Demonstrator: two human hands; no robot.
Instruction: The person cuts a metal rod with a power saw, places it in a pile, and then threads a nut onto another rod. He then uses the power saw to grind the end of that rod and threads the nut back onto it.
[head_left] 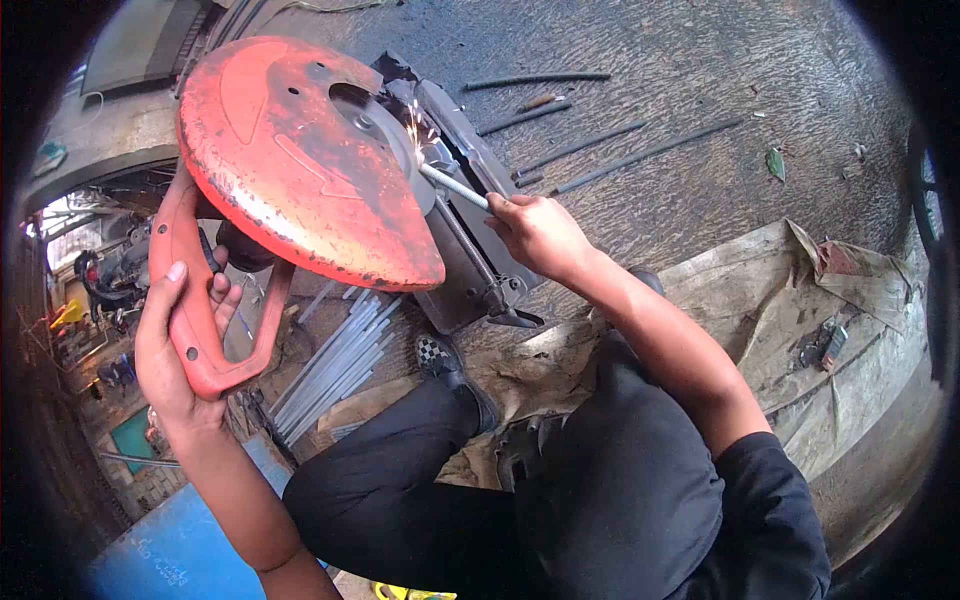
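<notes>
My left hand (178, 345) grips the red handle (200, 330) of a chop saw. The saw's worn red blade guard (300, 160) fills the upper left of the view. My right hand (535, 232) holds a thin metal rod (455, 187) against the cutting disc (400, 150), and sparks fly at the contact point. The saw's dark base and vise (470, 270) lie under the rod. My legs in black trousers and a checkered shoe (440, 360) are beside the base.
Several cut metal rods (570, 150) lie scattered on the grey floor beyond the saw. A bundle of pale rods (335, 365) lies under the guard. Flattened cardboard (790, 300) covers the ground at right. A blue surface (180, 540) is at the lower left.
</notes>
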